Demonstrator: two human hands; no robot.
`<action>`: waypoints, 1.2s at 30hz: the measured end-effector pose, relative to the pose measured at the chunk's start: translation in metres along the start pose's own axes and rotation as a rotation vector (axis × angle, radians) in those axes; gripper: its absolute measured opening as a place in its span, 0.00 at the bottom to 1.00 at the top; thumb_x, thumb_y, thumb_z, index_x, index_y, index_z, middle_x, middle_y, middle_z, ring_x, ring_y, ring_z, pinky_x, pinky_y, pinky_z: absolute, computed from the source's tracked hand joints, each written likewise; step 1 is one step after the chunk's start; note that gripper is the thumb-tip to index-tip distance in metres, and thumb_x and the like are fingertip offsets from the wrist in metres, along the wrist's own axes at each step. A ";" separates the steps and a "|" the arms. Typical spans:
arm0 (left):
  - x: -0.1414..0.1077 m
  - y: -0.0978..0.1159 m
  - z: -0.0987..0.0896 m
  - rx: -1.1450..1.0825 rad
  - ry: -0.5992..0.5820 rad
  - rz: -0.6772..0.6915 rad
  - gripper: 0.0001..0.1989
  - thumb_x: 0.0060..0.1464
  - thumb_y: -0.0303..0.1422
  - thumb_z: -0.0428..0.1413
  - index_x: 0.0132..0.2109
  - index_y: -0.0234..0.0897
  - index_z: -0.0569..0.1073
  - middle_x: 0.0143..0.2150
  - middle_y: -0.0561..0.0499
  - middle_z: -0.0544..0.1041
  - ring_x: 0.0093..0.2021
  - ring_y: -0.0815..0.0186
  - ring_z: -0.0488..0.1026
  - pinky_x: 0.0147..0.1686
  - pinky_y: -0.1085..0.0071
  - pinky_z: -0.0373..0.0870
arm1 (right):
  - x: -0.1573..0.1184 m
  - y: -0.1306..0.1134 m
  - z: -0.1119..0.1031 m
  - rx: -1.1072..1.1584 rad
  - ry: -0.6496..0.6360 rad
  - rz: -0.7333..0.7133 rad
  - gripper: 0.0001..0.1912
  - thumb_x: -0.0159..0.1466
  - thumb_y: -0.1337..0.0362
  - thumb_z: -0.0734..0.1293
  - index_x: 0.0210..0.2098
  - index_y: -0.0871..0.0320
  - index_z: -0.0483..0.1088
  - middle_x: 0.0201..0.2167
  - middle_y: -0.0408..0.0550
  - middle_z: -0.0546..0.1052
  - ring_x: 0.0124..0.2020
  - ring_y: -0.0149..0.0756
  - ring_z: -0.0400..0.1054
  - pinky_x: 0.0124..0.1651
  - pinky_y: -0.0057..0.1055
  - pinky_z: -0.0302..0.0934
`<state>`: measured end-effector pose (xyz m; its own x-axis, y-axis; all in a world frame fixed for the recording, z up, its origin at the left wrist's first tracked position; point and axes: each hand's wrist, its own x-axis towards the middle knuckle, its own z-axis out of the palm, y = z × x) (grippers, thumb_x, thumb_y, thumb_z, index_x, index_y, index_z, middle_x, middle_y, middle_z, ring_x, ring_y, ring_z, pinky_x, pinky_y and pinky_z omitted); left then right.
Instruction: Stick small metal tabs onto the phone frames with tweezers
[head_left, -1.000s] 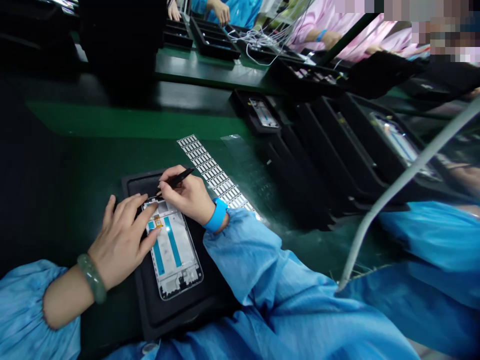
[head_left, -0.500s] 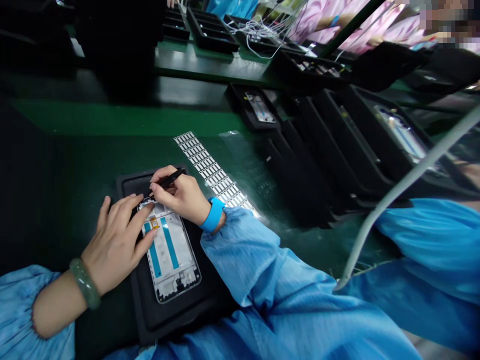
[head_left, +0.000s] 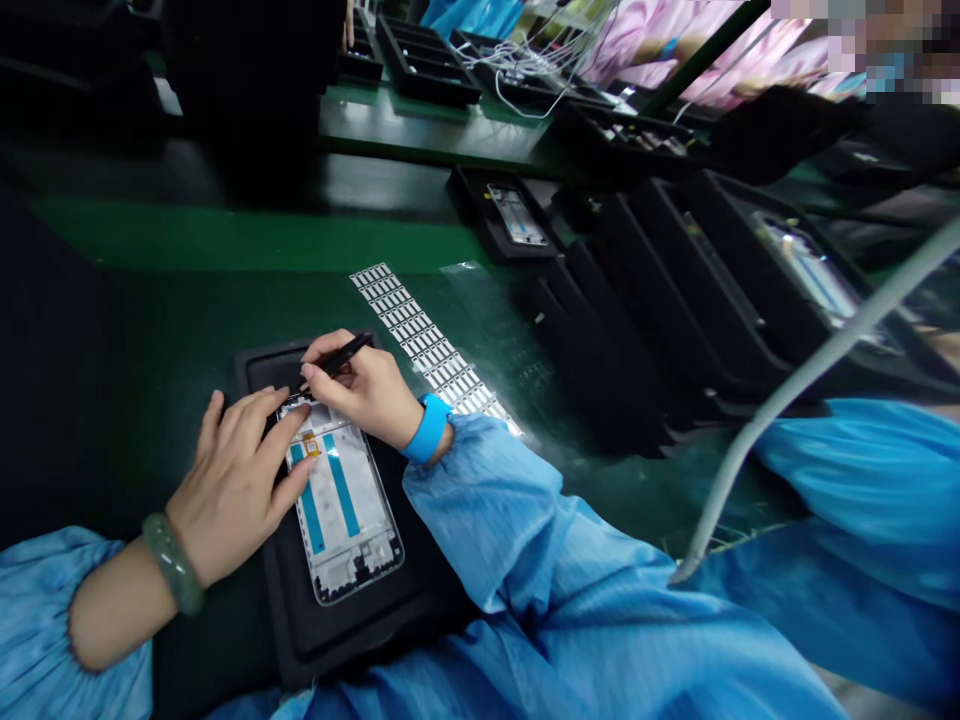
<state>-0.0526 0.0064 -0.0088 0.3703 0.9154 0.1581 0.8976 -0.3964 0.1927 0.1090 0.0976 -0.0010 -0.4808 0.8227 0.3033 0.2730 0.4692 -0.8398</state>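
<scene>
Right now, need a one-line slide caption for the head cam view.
Right hand holds black tweezers over a white phone frame in a black tray, left hand resting on the frame.

A long sheet of small white labels [head_left: 420,335] lies on the dark green bench mat [head_left: 225,245], just beside a clear plastic film [head_left: 487,310]. Black plastic trays [head_left: 675,270] holding phone frames line the right, a pale grey hose [head_left: 817,400] crosses before them, and a pink-sleeved co-worker [head_left: 675,50] stands beyond tangled white wires [head_left: 525,60].
</scene>
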 end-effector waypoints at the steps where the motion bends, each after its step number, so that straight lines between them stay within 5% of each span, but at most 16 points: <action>1: 0.000 0.000 0.000 -0.004 0.003 0.000 0.22 0.57 0.40 0.46 0.55 0.36 0.63 0.56 0.39 0.64 0.57 0.51 0.59 0.57 0.43 0.49 | 0.000 0.000 0.000 -0.005 -0.004 0.003 0.05 0.61 0.64 0.61 0.36 0.59 0.65 0.33 0.43 0.73 0.32 0.27 0.69 0.36 0.23 0.64; 36: 0.001 0.000 -0.001 -0.009 -0.008 -0.003 0.22 0.57 0.40 0.45 0.56 0.35 0.63 0.56 0.39 0.64 0.57 0.51 0.59 0.58 0.44 0.47 | -0.001 -0.002 0.000 0.009 0.010 -0.035 0.04 0.60 0.66 0.62 0.34 0.60 0.67 0.31 0.43 0.73 0.30 0.25 0.68 0.35 0.21 0.64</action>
<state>-0.0521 0.0068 -0.0081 0.3699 0.9169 0.1501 0.8964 -0.3946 0.2018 0.1087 0.0960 0.0003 -0.4813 0.8089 0.3376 0.2488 0.4954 -0.8323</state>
